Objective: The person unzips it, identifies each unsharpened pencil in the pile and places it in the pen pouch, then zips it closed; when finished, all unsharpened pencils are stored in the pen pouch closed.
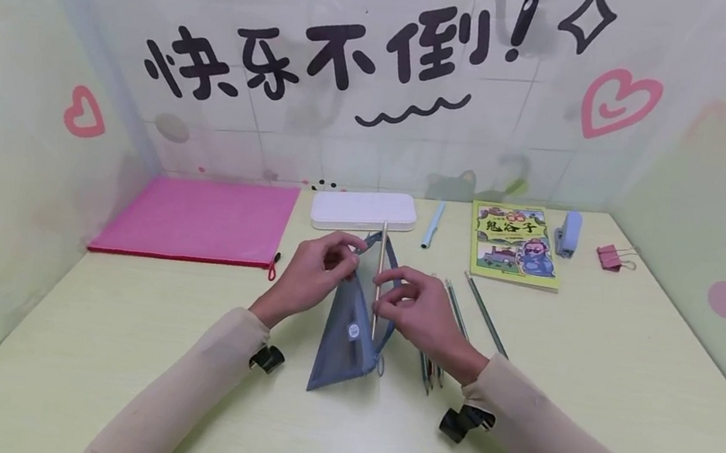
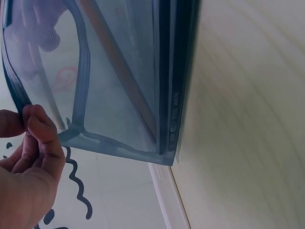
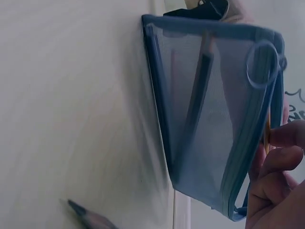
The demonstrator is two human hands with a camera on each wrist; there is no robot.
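A blue mesh zip pencil pouch [image 1: 341, 348] stands tilted on the table with its top spread apart. My left hand [image 1: 318, 267] pinches one edge of its opening between thumb and fingers; the left wrist view shows that grip close up. Over the opening, my right hand [image 1: 424, 310] pinches a slim pencil [image 1: 383, 249], held upright with its lower part inside the pouch. Through the mesh in the right wrist view, a dark pencil [image 3: 198, 90] leans inside. The ring zip pull [image 3: 261, 64] hangs at the near end.
Several pencils [image 1: 456, 307] lie right of the pouch, beside and under my right forearm. Behind are a white case [image 1: 365, 211], a light-blue pen [image 1: 433, 225], a booklet [image 1: 515, 245], a blue stapler [image 1: 568, 234] and a pink binder clip [image 1: 609, 257]. A pink zip folder [image 1: 195, 221] lies left.
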